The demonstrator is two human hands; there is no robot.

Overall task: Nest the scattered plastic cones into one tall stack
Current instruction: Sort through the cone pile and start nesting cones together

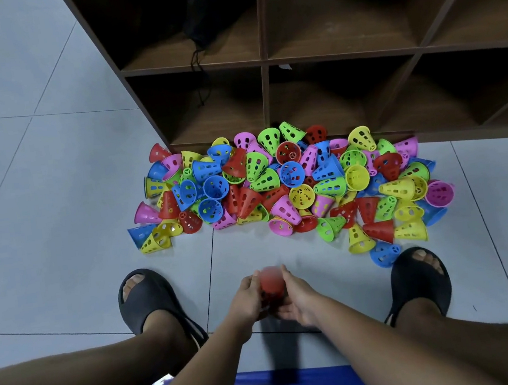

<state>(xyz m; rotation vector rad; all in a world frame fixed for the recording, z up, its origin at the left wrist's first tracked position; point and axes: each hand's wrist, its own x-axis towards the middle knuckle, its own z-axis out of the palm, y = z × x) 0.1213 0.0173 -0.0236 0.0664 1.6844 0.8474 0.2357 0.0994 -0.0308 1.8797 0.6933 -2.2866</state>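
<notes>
Head view: both hands meet low between the sandals, the left hand (248,299) and right hand (293,301) wrapped around a red cone (271,287), fingers (283,276) closed on its sides. The cone is blurred; its long axis seems to run away from the palms, narrow end beyond the fingertips, toward the pile of cones (290,185) well ahead on the floor (55,183). Whether it is one cone or several nested, I cannot tell. Likely risk: a skewed push jams the perforated walls, or the cone slips out.
</notes>
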